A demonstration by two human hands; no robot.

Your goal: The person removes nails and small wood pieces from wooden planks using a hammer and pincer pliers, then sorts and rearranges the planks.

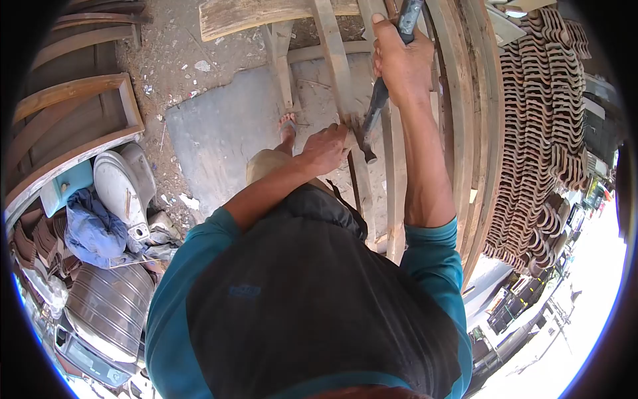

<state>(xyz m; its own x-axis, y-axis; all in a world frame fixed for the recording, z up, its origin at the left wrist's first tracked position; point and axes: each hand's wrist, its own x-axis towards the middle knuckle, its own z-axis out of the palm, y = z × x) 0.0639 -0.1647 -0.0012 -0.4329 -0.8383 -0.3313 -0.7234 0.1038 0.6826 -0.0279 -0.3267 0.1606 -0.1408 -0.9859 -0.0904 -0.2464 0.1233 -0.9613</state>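
My right hand (404, 58) is wrapped round the handle of a hammer (377, 100), which slants down to the left. The hammer's dark head (367, 149) is low, beside a long wooden beam (335, 63). Close to the left of the head, my left hand (327, 149) has its fingers bent together at the beam's edge. Whatever those fingers pinch is too small to make out. More wooden beams (397, 156) run lengthwise under and beside my right arm.
Stacked roof tiles (528, 139) stand at the right. A grey sheet (212, 133) lies on the ground near my foot (288, 123). Wooden frames (129, 100), a blue cloth (96, 229) and a ribbed metal tank (113, 299) are at the left. A wide plank (252, 16) crosses the top.
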